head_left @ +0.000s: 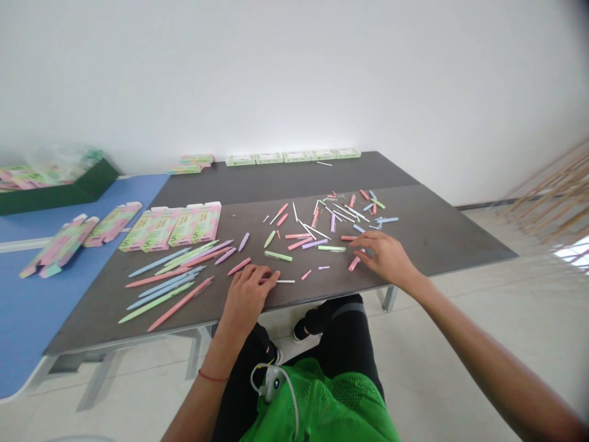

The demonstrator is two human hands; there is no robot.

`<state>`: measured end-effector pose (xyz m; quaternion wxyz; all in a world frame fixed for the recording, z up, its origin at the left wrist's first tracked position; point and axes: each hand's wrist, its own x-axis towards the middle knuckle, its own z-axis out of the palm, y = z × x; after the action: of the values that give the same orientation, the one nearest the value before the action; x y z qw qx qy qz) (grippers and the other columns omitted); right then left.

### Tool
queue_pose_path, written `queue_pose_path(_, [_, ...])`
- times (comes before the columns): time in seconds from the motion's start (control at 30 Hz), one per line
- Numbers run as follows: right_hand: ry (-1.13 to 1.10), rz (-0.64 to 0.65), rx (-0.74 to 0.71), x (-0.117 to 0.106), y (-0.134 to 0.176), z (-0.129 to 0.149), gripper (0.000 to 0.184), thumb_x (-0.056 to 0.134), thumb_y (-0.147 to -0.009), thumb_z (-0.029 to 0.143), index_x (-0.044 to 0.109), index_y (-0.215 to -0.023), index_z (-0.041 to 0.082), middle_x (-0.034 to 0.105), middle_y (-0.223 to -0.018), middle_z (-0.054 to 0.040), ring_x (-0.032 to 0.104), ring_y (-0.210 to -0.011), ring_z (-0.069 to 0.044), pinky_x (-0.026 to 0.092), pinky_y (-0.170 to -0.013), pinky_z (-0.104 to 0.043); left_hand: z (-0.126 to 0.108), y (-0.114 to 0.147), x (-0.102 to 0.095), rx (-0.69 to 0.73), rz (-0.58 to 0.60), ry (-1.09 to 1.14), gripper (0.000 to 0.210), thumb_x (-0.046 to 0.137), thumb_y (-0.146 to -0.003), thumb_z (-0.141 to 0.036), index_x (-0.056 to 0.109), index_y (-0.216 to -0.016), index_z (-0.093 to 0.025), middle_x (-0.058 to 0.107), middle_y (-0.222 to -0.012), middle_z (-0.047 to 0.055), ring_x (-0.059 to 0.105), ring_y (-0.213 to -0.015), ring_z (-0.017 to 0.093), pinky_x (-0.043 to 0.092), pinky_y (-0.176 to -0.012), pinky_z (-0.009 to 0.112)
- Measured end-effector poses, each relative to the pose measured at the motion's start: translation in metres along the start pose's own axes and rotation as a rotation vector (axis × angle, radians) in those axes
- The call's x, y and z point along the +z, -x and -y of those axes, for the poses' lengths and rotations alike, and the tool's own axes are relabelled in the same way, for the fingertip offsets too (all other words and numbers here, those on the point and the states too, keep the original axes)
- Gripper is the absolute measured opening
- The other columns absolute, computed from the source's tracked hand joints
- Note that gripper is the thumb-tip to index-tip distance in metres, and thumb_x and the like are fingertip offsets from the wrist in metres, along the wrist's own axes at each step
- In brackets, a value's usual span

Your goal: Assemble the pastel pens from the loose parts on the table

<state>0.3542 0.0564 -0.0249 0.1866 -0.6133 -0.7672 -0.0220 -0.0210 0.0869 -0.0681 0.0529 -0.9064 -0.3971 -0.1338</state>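
My left hand [248, 293] rests on the near edge of the dark grey table [437, 233], its fingers lying over a pink pen part and a thin white refill [285, 281]. My right hand [385, 253] lies palm down further right, fingertips touching a short pink barrel piece [354, 263]. Between and beyond the hands lies a scatter of pastel pen parts [322, 224]: pink, green, purple, blue pieces and white refills. Left of my left hand lie several assembled pastel pens [172, 279] in a loose fan.
Flat pastel boxes [184, 226] lie in a row at the table's left, more [78, 236] on the adjoining blue table. Pale green boxes [294, 156] line the far edge by the wall. A dark green bin [59, 184] stands far left. My legs are under the table.
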Motion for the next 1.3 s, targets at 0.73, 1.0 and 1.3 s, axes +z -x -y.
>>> queue_pose_path(0.73, [0.206,0.110,-0.214,0.018,0.012,-0.005,0.032,0.054,-0.106,0.020,0.086,-0.098,0.020,0.076,-0.113,-0.0151,0.062,-0.112,-0.031,0.050,-0.097,-0.043,-0.070,-0.050,0.003,-0.121,-0.059,0.248,0.016,0.068,-0.099,-0.019,0.079,-0.087,-0.021,0.074,-0.117,0.008,0.061,-0.107,0.028,0.052,-0.092,0.043])
queue_pose_path(1.0, [0.141,0.023,-0.121,-0.001,0.017,-0.009,0.025,0.055,-0.106,0.021,0.080,-0.108,0.017,0.078,-0.114,-0.0126,0.068,-0.105,-0.029,0.049,-0.089,-0.039,-0.089,-0.045,-0.009,-0.123,-0.083,0.355,0.009,0.063,-0.104,-0.020,0.072,-0.101,-0.020,0.076,-0.101,0.004,0.067,-0.095,0.021,0.051,-0.082,0.035])
queue_pose_path(1.3, [0.131,0.252,-0.171,0.009,0.018,-0.016,0.033,0.048,-0.108,0.017,0.081,-0.103,0.020,0.078,-0.106,-0.0104,0.070,-0.102,-0.026,0.050,-0.082,-0.032,-0.093,-0.050,0.004,-0.084,-0.030,0.220,0.009,0.071,-0.099,-0.022,0.079,-0.094,-0.022,0.075,-0.116,0.004,0.062,-0.107,0.024,0.050,-0.087,0.040])
